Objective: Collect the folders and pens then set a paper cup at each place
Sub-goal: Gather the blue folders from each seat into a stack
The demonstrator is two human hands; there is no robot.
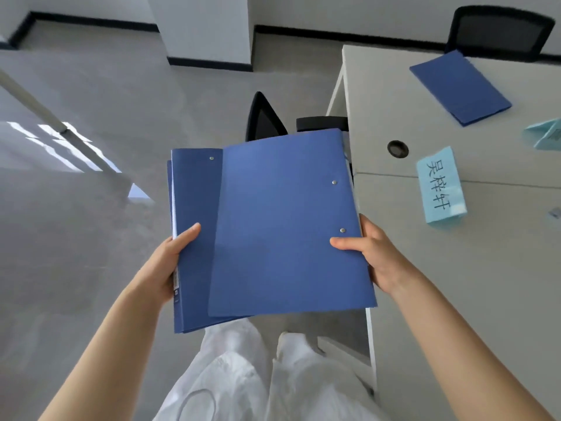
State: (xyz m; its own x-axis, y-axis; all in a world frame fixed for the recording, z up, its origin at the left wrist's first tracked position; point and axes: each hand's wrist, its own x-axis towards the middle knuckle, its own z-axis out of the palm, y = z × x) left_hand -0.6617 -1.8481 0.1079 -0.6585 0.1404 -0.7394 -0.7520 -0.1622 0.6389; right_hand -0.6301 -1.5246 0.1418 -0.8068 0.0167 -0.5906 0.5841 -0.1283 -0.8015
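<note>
Off to the right, a grey bench carrying a pale blue name card with handwritten characters, a round cable hole, part of a second pale blue card at the frame edge, and a lone blue folder lying flat and skewed near the far side. Behind that, a black mesh chair; another black chair tucked at the bench end, just beyond the held stack. Grey floor to the left.

Held above the floor beside the bench edge: a stack of blue folders, long axis running away from the body, top one skewed clockwise over the rest. Left grip clasping the stack's left edge, thumb on top. Right grip pinching the top folder's right edge, thumb on the cover.
</note>
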